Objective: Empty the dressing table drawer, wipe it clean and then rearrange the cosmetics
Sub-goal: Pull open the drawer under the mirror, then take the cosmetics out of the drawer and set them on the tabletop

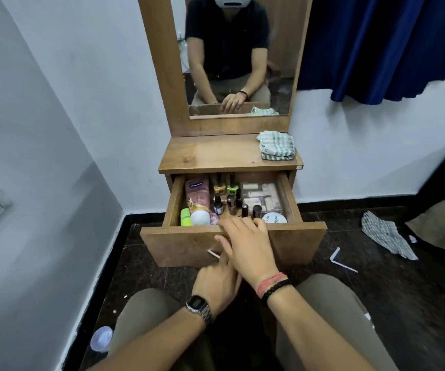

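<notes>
The drawer (178,245) stands pulled out under the tabletop (216,153), full of cosmetics. Pink tubes (197,194) and a green stick (185,217) sit along its left side, nail polish bottles (225,195) crowd the middle, a clear organiser box (261,195) fills the right rear, and a round white jar (274,218) sits at the front right. The right hand (248,245) reaches over the drawer's front edge, fingers spread and relaxed, tips just by the dark-capped bottles, gripping nothing yet. The left hand (216,279) sits lower against the drawer front, half hidden under the right; whether its fingers hold the handle I cannot tell. The striped cloth (277,149) waits at the tabletop's right rear corner. Emptying looks barely begun. Best approach, I'd say: lift the upright bottles one by one by their caps so none topple, park them on the tabletop's bare left side, and keep the cloth free for wiping.
</notes>
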The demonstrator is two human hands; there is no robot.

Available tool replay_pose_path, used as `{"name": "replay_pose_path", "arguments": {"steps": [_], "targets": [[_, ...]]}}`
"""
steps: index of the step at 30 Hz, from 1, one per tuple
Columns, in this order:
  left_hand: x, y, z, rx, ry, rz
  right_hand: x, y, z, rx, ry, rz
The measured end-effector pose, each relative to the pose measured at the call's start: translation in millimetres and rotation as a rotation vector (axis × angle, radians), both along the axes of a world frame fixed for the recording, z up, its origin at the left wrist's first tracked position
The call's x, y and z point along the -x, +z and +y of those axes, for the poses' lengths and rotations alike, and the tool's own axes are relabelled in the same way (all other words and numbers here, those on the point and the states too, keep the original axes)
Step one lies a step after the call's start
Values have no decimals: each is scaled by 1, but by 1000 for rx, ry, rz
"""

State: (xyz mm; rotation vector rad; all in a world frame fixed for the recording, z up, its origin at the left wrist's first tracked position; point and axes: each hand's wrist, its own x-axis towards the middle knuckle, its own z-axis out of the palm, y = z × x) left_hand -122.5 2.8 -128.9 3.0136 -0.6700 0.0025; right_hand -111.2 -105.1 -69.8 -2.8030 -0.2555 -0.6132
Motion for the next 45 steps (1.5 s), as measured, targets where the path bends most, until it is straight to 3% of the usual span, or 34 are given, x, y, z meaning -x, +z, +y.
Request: {"name": "replay_pose_path", "arguments": {"steps": [5, 9, 14, 25, 29, 33, 36, 40, 45], "targets": [[10, 9, 10, -111, -126, -36, 22, 0, 6, -22, -12, -2], [27, 10, 11, -70, -176, -7, 36, -1, 8, -18, -8, 25], [42, 5, 9, -107, -77, -18, 47, 1, 10, -24, -4, 59], [63, 22, -8, -171, 57, 139, 43, 12, 8, -62, 78, 238], [67, 47, -3, -177, 58, 192, 37, 15, 4, -72, 116, 247], [72, 110, 4, -281, 1, 193, 34, 17, -6, -100, 170, 256], [52, 176, 7, -28, 17, 215, 33, 18, -6, -144, 178, 222], [-7, 210, -23, 338, 14, 38, 33, 17, -3, -163, 149, 190], [-97, 168, -75, 67, 55, 91, 31, 15, -3, -169, 156, 172]]}}
